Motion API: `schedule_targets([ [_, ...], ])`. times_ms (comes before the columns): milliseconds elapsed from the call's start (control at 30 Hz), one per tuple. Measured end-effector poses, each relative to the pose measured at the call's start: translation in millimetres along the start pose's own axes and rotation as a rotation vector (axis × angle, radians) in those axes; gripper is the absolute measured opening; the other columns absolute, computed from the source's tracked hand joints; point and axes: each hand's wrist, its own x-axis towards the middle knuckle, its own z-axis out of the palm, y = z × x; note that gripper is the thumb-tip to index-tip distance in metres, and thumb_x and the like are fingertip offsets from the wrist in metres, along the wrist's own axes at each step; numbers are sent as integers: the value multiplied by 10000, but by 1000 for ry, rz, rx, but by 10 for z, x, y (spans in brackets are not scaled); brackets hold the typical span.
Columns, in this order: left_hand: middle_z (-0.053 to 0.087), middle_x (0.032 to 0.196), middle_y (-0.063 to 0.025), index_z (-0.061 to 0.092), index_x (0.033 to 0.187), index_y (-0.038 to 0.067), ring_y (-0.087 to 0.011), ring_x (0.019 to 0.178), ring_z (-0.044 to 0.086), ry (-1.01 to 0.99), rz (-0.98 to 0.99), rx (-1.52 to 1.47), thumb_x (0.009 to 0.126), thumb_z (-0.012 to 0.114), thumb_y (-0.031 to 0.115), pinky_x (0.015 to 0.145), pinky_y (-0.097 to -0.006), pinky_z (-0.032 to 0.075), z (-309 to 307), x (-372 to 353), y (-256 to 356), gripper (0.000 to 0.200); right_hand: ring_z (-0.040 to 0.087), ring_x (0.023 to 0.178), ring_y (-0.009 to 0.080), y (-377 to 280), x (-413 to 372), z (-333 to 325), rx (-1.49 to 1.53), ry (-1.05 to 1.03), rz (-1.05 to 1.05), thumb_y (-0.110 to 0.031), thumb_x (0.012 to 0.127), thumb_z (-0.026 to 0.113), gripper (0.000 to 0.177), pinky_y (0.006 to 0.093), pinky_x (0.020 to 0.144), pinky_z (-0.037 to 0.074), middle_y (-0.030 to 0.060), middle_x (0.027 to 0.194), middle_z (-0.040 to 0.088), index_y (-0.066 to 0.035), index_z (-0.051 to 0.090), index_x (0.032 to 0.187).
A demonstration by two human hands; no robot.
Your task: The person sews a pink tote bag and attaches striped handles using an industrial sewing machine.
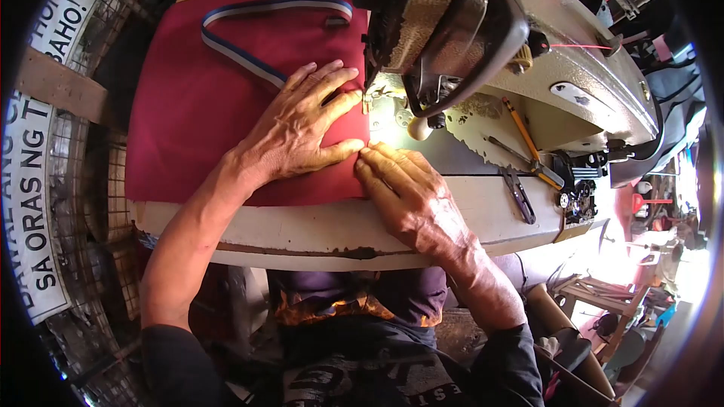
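Red fabric (pixel 188 120) lies flat under the sewing machine (pixel 430 30), its right edge running beside the needle area. My left hand (pixel 298 124) rests on the fabric with its fingers spread, the fingertips just left of the presser foot (pixel 367 102). My right hand (pixel 407 192) is at the fabric's right edge, its thumb and fingers pinching that edge nearer to my body. The tips of my left thumb and right fingers nearly meet there. A blue and white striped strap (pixel 241 56) lies in a loop on the fabric, one end passing under my left hand.
On the machine table (pixel 483 207), right of my right hand, lie a pencil (pixel 522 128), a dark thin tool (pixel 509 151) and a thread snipper (pixel 518 194). A bobbin winder (pixel 581 200) sits at the right end. Signs (pixel 38 211) hang on wire mesh at the left.
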Motion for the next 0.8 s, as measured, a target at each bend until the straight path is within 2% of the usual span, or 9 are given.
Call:
schedule_targets([
  [100, 499, 1481, -218, 631, 1307, 11, -371, 1445, 427, 20, -2, 22, 905, 715, 430, 1225, -538, 301, 33, 56, -85, 587, 624, 1225, 342, 55, 42, 20, -18, 12, 29, -115, 824, 605, 435, 459, 1086, 463, 218, 1263, 640, 105, 645, 1197],
  [233, 502, 1483, -208, 640, 1306, 14, -386, 1474, 376, 30, 53, 114, 902, 715, 463, 1234, -557, 275, -17, 84, -146, 608, 601, 1278, 310, 88, 47, 0, 36, 24, 60, -97, 874, 615, 399, 452, 1105, 440, 172, 1294, 647, 45, 645, 1246],
  [300, 539, 1399, -183, 658, 1241, 24, -372, 1400, 437, 112, 68, 169, 854, 770, 366, 1215, -553, 313, -33, 57, 5, 529, 584, 1302, 306, 122, -26, 4, 15, 4, 69, -111, 933, 620, 364, 440, 1092, 441, 125, 1347, 638, -28, 652, 1286],
  [367, 564, 1316, -160, 658, 1193, 34, -370, 1312, 505, 161, 87, 144, 808, 810, 246, 1204, -536, 333, -80, -1, 198, 465, 585, 1301, 311, 143, -58, -65, 80, -38, 85, -95, 923, 629, 373, 445, 1093, 439, 118, 1364, 635, -47, 657, 1292],
  [400, 601, 1251, -125, 673, 1162, 38, -332, 1273, 536, 170, 122, 119, 823, 802, 181, 1153, -511, 398, -111, -41, 273, 390, 586, 1299, 313, 157, -71, -77, 110, -30, 90, -92, 914, 635, 380, 448, 1092, 439, 117, 1362, 638, -50, 660, 1291],
  [533, 653, 1149, -91, 691, 1112, 27, -316, 1154, 598, 179, 139, -59, 864, 749, 89, 1049, -469, 479, -47, -209, 321, 262, 584, 1306, 318, 199, -156, -57, 168, 8, 63, -96, 883, 649, 407, 460, 1100, 436, 114, 1354, 649, -59, 669, 1288],
  [800, 647, 1152, -98, 692, 1093, 32, -310, 1113, 614, 188, 157, -75, 871, 728, 62, 1012, -461, 482, -76, -219, 316, 227, 570, 1333, 325, 31, -273, -95, 57, -33, 52, -215, 846, 634, 479, 504, 1164, 403, 147, 1357, 643, -38, 662, 1290],
])
